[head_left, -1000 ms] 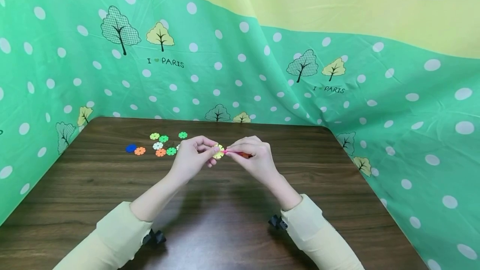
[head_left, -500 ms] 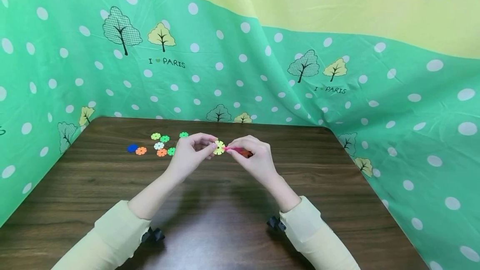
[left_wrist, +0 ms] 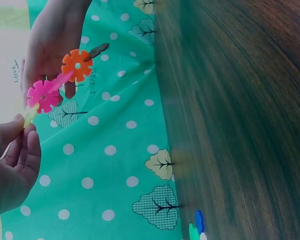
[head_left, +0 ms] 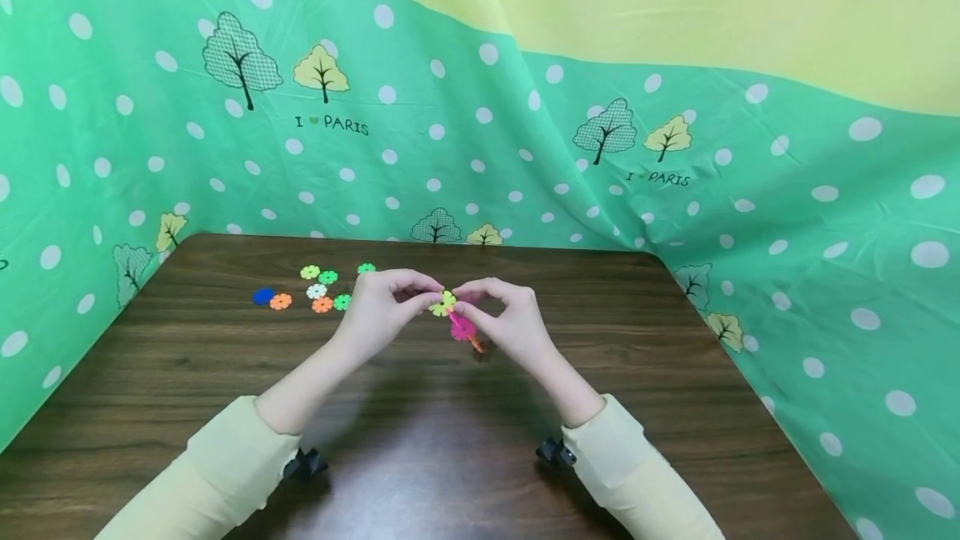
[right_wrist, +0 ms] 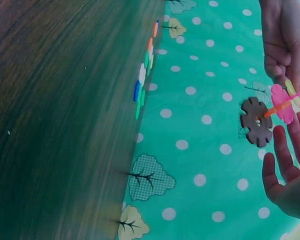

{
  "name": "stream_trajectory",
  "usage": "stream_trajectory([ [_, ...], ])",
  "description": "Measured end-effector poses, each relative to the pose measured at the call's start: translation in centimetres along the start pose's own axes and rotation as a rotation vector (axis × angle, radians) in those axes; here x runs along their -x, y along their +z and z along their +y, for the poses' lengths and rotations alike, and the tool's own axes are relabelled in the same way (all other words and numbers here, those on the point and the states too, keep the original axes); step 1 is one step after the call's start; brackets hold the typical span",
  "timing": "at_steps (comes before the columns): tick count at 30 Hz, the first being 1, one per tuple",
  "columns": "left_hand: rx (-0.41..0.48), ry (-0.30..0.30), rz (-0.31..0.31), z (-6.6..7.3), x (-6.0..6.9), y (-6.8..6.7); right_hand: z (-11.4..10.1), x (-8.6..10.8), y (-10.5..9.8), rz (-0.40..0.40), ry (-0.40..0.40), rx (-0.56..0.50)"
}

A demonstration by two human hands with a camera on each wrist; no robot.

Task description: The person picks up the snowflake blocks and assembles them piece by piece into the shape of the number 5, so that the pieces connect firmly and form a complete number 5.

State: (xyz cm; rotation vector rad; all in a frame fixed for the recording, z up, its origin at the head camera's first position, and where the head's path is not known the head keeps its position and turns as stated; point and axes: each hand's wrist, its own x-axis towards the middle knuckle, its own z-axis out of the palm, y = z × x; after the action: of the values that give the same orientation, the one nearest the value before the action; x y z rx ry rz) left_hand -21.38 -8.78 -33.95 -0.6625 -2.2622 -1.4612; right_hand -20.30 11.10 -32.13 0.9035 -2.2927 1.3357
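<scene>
In the head view my left hand [head_left: 378, 311] pinches a yellow notched snowflake disc [head_left: 442, 304] between thumb and fingers. My right hand [head_left: 510, 315] pinches the joined chain at the disc's right side; its exact grip is partly hidden. From the yellow disc hangs a pink snowflake disc [left_wrist: 42, 96], linked by a pink edge-on piece [left_wrist: 61, 81] to an orange disc [left_wrist: 77, 65]. At the chain's far end is a brown disc [right_wrist: 257, 121]. In the right wrist view, the other fingers of my right hand spread beside the chain.
Loose discs lie at the table's back left: a blue one [head_left: 263, 297], orange ones [head_left: 281, 302], a white one [head_left: 317, 292], green ones [head_left: 327, 277] and a yellow one [head_left: 310, 272]. A dotted green cloth [head_left: 480, 165] hangs behind the dark wooden table [head_left: 420, 440].
The chain has swung down below my right hand, so its pink and orange pieces show. My right fingertips have shifted up to the yellow disc, which has tilted. My left hand keeps its pinch.
</scene>
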Motion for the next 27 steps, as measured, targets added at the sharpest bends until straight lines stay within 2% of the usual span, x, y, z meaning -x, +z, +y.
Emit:
stream_trajectory([
  [6,-0.007,0.051,-0.009,0.2,-0.1,0.3,3.0,0.1,0.7,-0.027,0.066,-0.043],
  [11,-0.022,0.03,-0.032,0.0,-0.3,-0.3,3.7,0.2,0.7,-0.023,0.1,-0.042],
  [15,-0.077,0.014,-0.045,-0.4,-0.7,-1.7,3.6,0.3,0.4,-0.02,0.169,-0.061],
  [18,-0.152,0.024,-0.088,-0.9,-1.0,-3.0,2.8,0.3,-0.2,-0.01,0.195,-0.084],
  [22,-0.238,0.036,-0.164,-2.2,-1.2,-4.8,1.3,0.1,-1.3,0.007,0.212,-0.13],
  [27,-0.274,-0.008,-0.206,-4.1,-1.2,-6.7,1.2,0.0,-2.1,0.047,0.245,-0.181],
])
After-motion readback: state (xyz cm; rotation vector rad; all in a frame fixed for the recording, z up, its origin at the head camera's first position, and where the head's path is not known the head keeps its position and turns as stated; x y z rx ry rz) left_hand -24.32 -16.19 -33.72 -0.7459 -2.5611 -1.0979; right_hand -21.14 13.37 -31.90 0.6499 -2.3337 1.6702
